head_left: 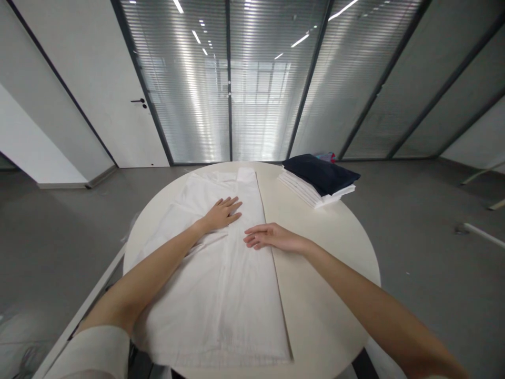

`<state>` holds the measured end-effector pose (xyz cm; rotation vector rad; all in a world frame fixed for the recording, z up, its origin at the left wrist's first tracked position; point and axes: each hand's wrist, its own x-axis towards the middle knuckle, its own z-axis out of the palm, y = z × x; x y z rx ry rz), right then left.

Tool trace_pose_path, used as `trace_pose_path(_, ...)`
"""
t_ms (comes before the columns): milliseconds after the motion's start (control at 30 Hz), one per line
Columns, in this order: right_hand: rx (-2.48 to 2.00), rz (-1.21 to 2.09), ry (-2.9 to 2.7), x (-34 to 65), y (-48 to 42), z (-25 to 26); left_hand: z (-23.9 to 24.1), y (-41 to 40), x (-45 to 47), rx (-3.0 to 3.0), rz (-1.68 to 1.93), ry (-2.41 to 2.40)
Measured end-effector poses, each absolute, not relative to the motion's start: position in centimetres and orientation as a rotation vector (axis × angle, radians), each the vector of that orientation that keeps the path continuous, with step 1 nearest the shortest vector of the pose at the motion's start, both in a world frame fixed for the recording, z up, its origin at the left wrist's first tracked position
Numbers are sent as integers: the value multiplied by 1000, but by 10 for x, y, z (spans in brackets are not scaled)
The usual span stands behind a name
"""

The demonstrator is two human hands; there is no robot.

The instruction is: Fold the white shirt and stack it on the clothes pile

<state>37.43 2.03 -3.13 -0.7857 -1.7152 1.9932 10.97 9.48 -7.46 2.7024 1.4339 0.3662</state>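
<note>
A white garment [244,305] lies spread lengthwise over the left part of a round cream table [315,300], its straight right edge running from back to front. My left hand [221,214] rests flat on the cloth's upper middle, fingers spread. Close to the garment's right edge is my right hand [272,237], palm turned inward, with the fingers stretched out over the cloth; whether they touch it I cannot tell. Neither hand grips anything. A few wrinkles run across the fabric by my left wrist.
At the table's back right sits a stack of folded white cloth [303,192] with a folded dark navy cloth [321,172] on top. Behind it a small colourful item [326,157] peeks out. Beyond the table are glass panels with blinds [260,105] and a white door [114,95].
</note>
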Motion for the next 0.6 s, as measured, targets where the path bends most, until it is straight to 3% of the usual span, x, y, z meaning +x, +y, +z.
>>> trace_pose_path(200,-453,2331,-1798,391,15,-18,-73,93,110,2695,350,1443)
trace_pose_path(333,-585,2455,-1834,391,14,-24,-74,94,109,2699,348,1436)
trace_pose_path(433,-776,2344,-1686,384,16,-30,-73,94,109,2703,355,1431)
trace_pose_path(600,-926,1894,-1397,379,24,-30,-73,93,109,2707,347,1435)
